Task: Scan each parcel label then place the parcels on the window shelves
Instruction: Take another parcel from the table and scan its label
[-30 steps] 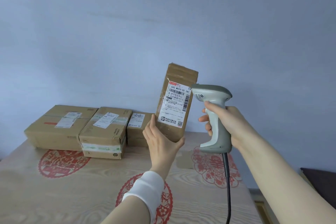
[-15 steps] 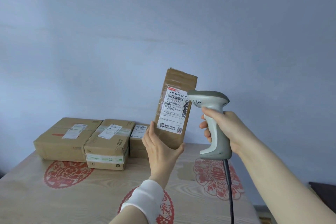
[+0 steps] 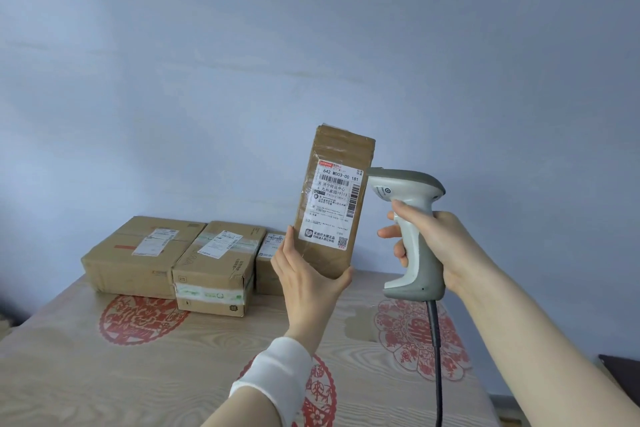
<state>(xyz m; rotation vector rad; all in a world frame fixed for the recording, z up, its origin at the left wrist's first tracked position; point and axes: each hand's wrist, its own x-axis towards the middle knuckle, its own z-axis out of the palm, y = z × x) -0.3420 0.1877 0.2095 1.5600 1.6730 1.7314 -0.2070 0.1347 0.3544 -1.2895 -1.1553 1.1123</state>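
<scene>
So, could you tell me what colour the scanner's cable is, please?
The cable is dark grey; head view.

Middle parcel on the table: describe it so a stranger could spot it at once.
On the wood-grain table with red prints, three cardboard boxes line the blue wall. The middle box alone shows a green-and-white tape band across its front, unlike the wider left box and the half-hidden right box.

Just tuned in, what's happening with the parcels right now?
The left hand holds a narrow parcel nearly upright, its label facing the camera. The right hand grips a corded scanner, its head close beside the label. Three more boxes sit at the back of the table.
</scene>
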